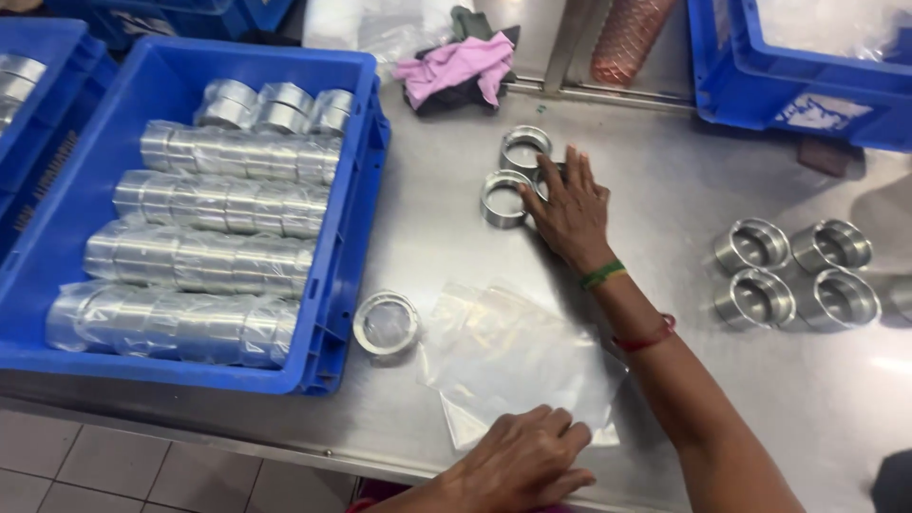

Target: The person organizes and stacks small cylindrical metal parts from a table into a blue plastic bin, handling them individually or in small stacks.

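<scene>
Presently the right hand, fingers spread, is reaching over the metal rings mid-table, gripping none; the left hand is pressing flat on the clear plastic bag. Advisable: gather rings squarely, avoiding scuffs.

A factory packing bench: steel table, blue crates of wrapped machined metal rings.

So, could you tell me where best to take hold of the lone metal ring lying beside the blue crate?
Probably by its rim, from straight above. The metal ring lies flat on the table, open side up, with bare steel all round it except the blue crate wall on its left. Fingers could pinch across the outer wall, or one inside and thumb outside.
</scene>
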